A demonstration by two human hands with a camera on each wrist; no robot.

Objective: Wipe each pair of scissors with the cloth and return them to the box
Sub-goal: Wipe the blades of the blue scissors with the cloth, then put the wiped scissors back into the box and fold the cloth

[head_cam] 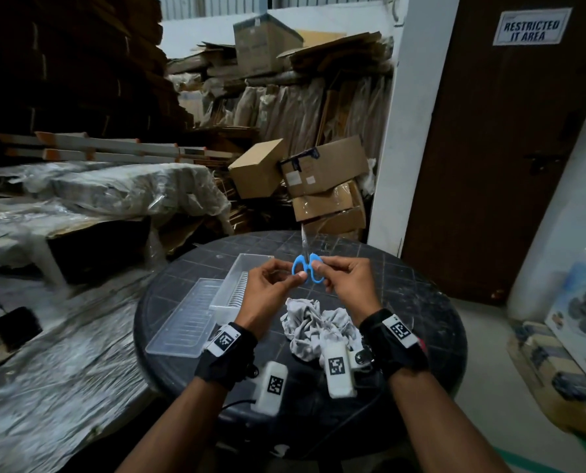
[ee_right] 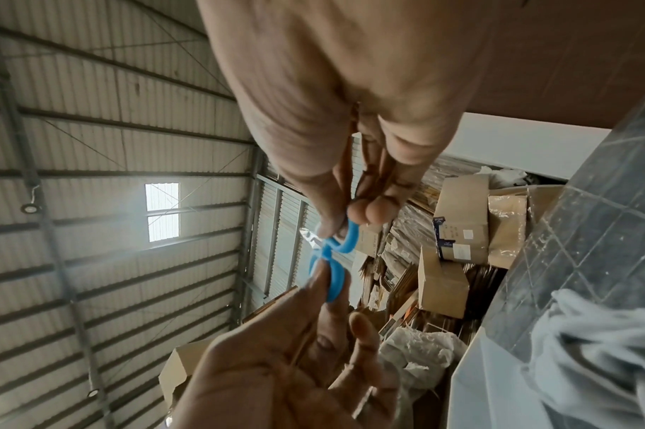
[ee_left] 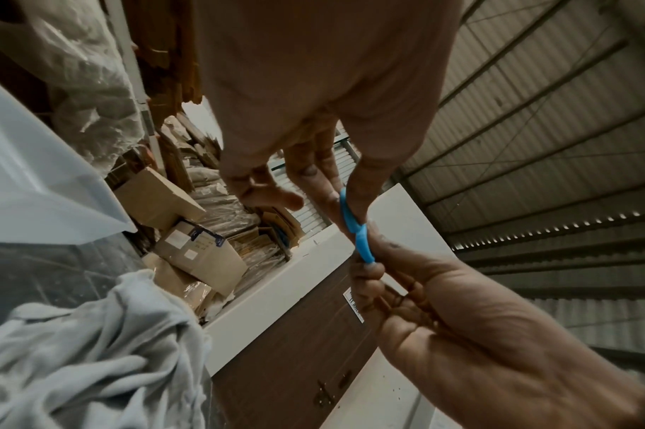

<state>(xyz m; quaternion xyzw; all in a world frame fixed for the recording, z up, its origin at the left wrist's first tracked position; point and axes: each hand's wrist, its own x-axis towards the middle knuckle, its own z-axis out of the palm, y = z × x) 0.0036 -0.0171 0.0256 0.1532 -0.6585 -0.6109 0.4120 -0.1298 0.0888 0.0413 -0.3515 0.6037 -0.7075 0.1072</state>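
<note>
Above the round dark desk, both hands hold 1 pair of scissors in the air, blades pointing up and away from the person, blue handle loops toward them. The left hand pinches the left loop between thumb and forefinger, its other fingers loosely curled beside it. The right hand pinches the right loop the same way, thumb tip on the near face of the plastic. The 2 hands sit just beside each other, knuckles nearly meeting under the handles.

From the left wrist view, the scissors show edge-on as a thin blue strip, squeezed between fingertips of the left hand above and the right hand below. The right wrist view mirrors this: the scissors show both loops, with the right hand nipping the upper loop and the left hand gripping the lower one.

Below the hands, the crumpled grey cloth lies on the desk, apart from the scissors and touched by neither hand. To its left stands the clear plastic box, open, with its lid lying flat just beside it on the near-left side. What the box holds cannot be made out clearly. Behind the desk, cardboard cartons are stacked against the wall.
</note>
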